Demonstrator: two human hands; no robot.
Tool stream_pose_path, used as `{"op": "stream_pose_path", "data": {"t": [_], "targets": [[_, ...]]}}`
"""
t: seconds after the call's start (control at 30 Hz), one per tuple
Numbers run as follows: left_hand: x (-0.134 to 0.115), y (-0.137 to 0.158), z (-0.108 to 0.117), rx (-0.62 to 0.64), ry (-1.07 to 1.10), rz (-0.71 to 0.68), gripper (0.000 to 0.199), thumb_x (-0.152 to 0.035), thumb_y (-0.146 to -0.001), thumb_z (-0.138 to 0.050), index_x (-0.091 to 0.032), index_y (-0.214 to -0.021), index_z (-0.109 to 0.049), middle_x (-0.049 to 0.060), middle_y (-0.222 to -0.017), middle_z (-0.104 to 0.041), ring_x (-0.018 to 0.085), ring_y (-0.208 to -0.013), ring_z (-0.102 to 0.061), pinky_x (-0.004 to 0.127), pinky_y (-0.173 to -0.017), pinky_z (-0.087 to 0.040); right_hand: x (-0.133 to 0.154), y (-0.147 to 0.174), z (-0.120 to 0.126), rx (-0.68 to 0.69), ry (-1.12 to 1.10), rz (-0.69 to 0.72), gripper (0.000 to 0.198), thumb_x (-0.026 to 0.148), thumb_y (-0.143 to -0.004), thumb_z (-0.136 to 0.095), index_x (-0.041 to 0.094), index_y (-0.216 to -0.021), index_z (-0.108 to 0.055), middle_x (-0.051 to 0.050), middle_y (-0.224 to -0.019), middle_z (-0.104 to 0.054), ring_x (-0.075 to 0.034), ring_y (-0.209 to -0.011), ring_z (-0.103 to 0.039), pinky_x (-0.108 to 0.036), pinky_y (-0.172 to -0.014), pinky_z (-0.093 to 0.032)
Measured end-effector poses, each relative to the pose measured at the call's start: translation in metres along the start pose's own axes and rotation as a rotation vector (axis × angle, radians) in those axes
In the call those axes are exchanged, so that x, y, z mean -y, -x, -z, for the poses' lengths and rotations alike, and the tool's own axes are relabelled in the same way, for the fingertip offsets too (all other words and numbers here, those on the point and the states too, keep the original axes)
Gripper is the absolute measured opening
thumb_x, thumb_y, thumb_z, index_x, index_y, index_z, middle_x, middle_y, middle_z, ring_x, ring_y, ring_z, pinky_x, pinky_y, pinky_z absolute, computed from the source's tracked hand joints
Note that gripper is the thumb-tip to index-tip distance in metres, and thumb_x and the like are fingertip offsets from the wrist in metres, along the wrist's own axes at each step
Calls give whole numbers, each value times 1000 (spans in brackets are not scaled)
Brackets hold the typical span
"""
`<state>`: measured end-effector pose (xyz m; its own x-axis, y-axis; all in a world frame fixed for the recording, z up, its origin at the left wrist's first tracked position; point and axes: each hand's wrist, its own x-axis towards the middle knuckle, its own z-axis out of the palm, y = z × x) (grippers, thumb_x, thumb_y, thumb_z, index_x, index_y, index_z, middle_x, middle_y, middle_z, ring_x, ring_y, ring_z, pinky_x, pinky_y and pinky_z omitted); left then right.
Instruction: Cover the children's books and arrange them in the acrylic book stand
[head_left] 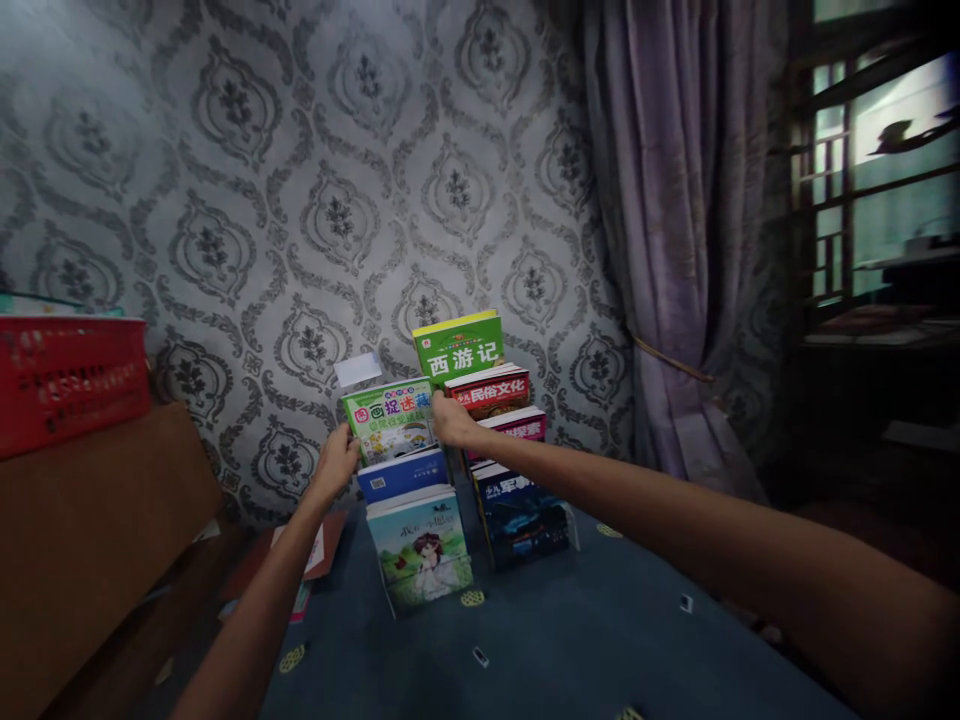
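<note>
A red plastic basket [75,380] holds something teal-edged; the left hand's [339,460] fingers grasp the left edge of a green, multicoloured-lettered paperback [391,420], upright behind a blue book [403,476], cover facing the wearer; the right hand's [452,420] fingers grip its right edge.

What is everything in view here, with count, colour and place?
Wall: one, grey patterned, behind
Curtain: one, purple, right
Window: one, pale greenish, far right
Basket: one, red, left
Box: one, brown, below basket
Tabletop: one, dark blue-green, centre
Illustrated book: one, green and pale blue, left row's front
Blue book: one, blue, behind it
Puzzle book: one, multicoloured, behind the blue one
Card: one, white, behind that
Dark book: one, dark blue, right row's front
Pink book: one, pink, behind it
Red book: one, red, next back
Green book: one, green, rear
Flat items: count unclear, reddish, tabletop's left
Left hand: one, bare, puzzle book's left edge
Right hand: one, bare, by its right edge
</note>
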<state>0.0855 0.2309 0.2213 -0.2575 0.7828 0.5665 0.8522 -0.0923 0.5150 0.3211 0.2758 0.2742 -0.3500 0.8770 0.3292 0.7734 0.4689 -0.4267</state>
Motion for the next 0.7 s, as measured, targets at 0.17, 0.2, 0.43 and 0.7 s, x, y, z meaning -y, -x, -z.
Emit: {"op": "stream_pose_path", "data": {"t": [0.17, 0.2, 0.43, 0.7], "targets": [[-3, 4, 2, -21, 3, -6, 14, -19, -85, -50, -18, -96, -58, 8, -92, -66, 24, -94, -62, 37, -83, -51, 1, -1, 2, 13, 1, -14, 44, -2, -83, -53, 4, -127, -52, -23, -120, -67, -28, -115, -65, -30, -88, -51], [-3, 4, 2, -24, 15, -4, 14, -18, -84, -52, -18, -97, -58, 7, -92, -65, 24, -95, -62, 37, -85, -51, 1, 0, 2, 18, 6, -14, 44, -1, -84, -53, 5, -127, -52, -23, -120, -68, -28, -115, -65, -30, -88, -51], [11, 10, -4, -17, 210, 91, 41, -6, -75, -54, -17, -114, -55, 8, -106, -62, 18, -91, -62, 27, -70, -54, -4, -2, -2, 30, 73, 38, 38, 3, -84, -53, 8, -121, -57, -20, -120, -68, -27, -113, -65, -31, -87, -51], [33, 21, 0, 64, 434, 158, 46, -6, -76, -50, -18, -119, -57, 8, -104, -61, 15, -83, -64, 17, -49, -48, -8, -11, -10, 48, 129, 61, 35, 2, -84, -47, 11, -115, -62, -15, -101, -74, -27, -94, -70, -30, -75, -53]]}}
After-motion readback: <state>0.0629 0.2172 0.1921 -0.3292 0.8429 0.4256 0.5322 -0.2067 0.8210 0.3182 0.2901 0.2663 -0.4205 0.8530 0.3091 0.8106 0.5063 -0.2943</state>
